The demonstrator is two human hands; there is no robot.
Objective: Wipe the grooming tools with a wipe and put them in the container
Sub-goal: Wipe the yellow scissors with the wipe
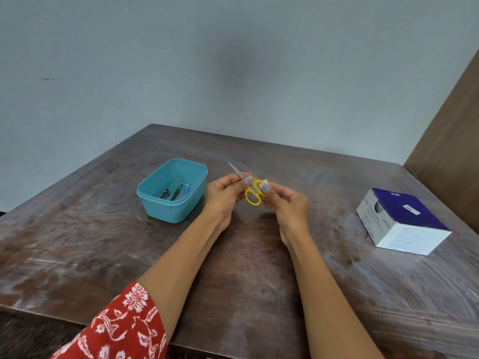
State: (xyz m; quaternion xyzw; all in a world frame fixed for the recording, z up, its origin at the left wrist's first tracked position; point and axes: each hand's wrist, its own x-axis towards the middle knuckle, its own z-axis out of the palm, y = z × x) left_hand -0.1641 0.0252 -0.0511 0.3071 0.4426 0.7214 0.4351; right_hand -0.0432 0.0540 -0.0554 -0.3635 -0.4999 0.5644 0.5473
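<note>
Small scissors (252, 195) with yellow handles and a thin metal blade pointing up-left are held above the middle of the table. My left hand (225, 193) pinches them near the pivot. My right hand (285, 200) presses a small white wipe (265, 183) against the upper yellow handle loop. A teal plastic container (147, 200) stands just left of my hands, holding a nail clipper (164, 194), dark tweezers (176, 192) and a blue-handled tool (186, 192).
A purple and white wipe box (404, 221) lies on its side at the table's right. The worn brown wooden table (246, 268) meets a pale wall behind and a brown panel at the far right. The table's near edge is at bottom left.
</note>
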